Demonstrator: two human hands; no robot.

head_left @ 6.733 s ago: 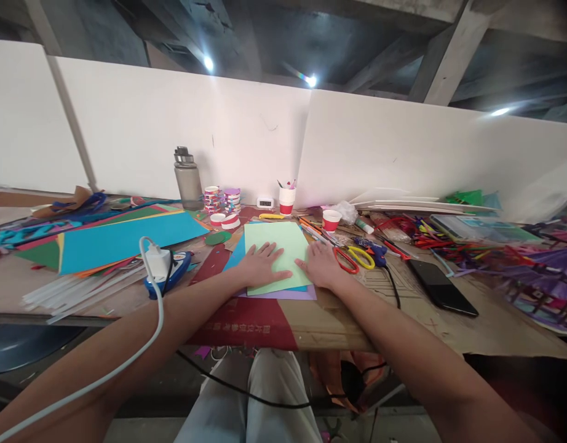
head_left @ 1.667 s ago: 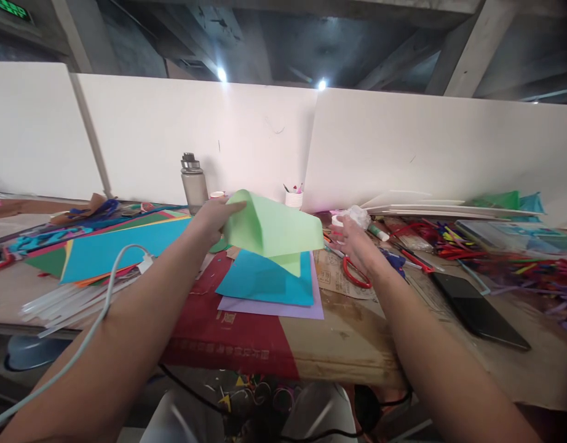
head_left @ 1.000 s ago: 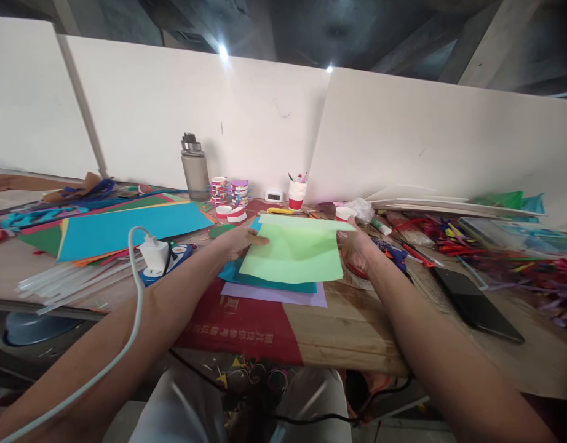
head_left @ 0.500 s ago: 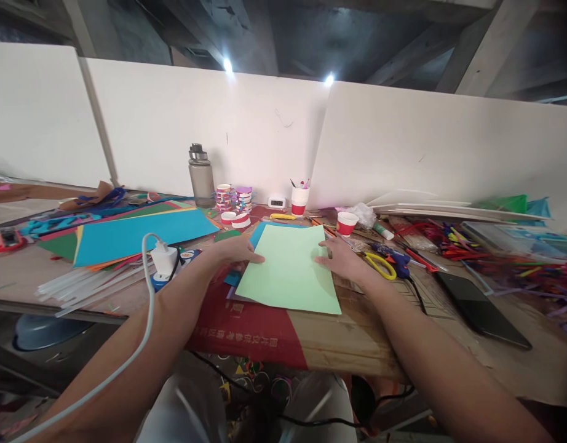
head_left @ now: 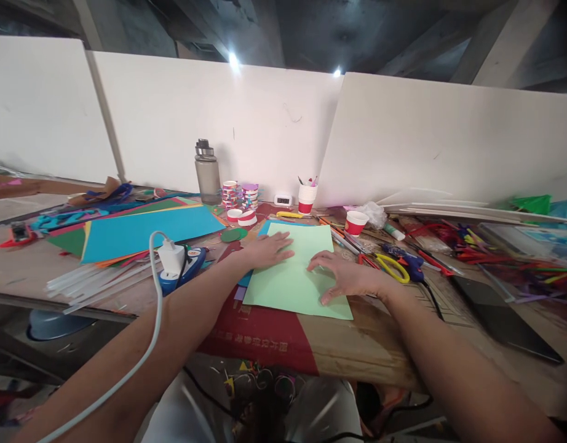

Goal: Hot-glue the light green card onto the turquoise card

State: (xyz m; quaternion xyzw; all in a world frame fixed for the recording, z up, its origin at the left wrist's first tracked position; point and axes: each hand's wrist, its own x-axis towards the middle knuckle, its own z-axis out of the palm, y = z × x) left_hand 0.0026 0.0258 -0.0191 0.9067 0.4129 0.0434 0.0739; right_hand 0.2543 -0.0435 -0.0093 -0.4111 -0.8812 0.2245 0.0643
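Observation:
A light green sheet of paper point(head_left: 293, 289) lies on the table in front of me, over some blue paper point(head_left: 265, 228) whose edges show behind and to the left. My left hand point(head_left: 270, 249) rests flat on the sheet's upper left part with fingers stretched out. Over its right side is my right hand point(head_left: 341, 275), fingers spread and slightly curved, the fingertips at the paper's surface. Neither hand grips anything. Beneath the paper is a red and brown cardboard piece point(head_left: 265, 335).
Yellow-handled scissors point(head_left: 393, 268), a blue glue gun point(head_left: 406, 261) and a black phone point(head_left: 502, 317) lie to the right. A paper cup point(head_left: 356, 223) stands behind. Leftward are coloured sheets point(head_left: 149, 234), glue sticks point(head_left: 94, 283) and a power strip point(head_left: 184, 271) with a white cable.
My left hand has moved from the sheet's left edge onto its surface and lies flatter. My right hand has come inward and nearer over the right side. The view has shifted slightly.

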